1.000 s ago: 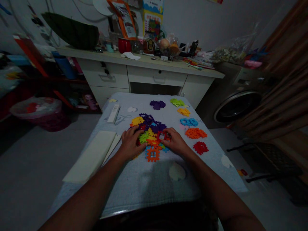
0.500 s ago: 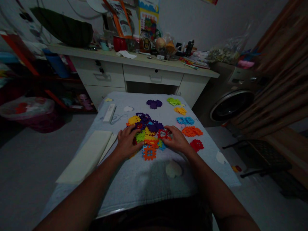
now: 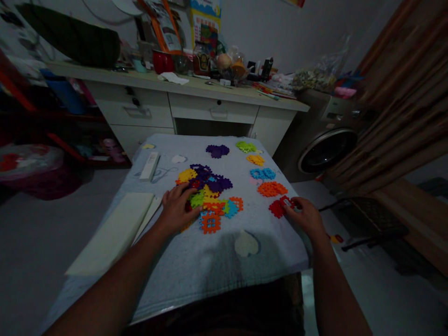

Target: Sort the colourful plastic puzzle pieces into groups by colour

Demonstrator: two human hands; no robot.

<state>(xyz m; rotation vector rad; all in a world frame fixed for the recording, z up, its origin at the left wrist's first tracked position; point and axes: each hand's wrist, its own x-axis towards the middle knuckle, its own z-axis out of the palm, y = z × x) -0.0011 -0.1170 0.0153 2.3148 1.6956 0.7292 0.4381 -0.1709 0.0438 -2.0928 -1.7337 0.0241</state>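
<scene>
My right hand [image 3: 306, 215] pinches a red toothed building piece [image 3: 288, 202] at the red pile [image 3: 276, 209] by the table's right edge. With fingers spread, my left hand [image 3: 178, 210] rests at the left side of a mixed heap of interlocking plastic pieces. Dark purple pieces [image 3: 220, 183] lie at the top of that heap, a yellow one [image 3: 187, 175] at its left, green ones [image 3: 197, 199] near my fingertips. An orange windowed square [image 3: 211, 223] lies at the near side, beside a blue piece [image 3: 231, 208].
Sorted piles follow the right side: orange [image 3: 272, 188], blue [image 3: 262, 174], yellow [image 3: 255, 160] and green [image 3: 246, 147]. A purple pile [image 3: 217, 150] lies at the far middle. A white box [image 3: 150, 166] and a pale folded sheet [image 3: 114, 233] are on the left.
My right hand has carried the red piece from the mixed heap rightward to the red pile. My left hand stays at the heap. The view has shifted slightly.
</scene>
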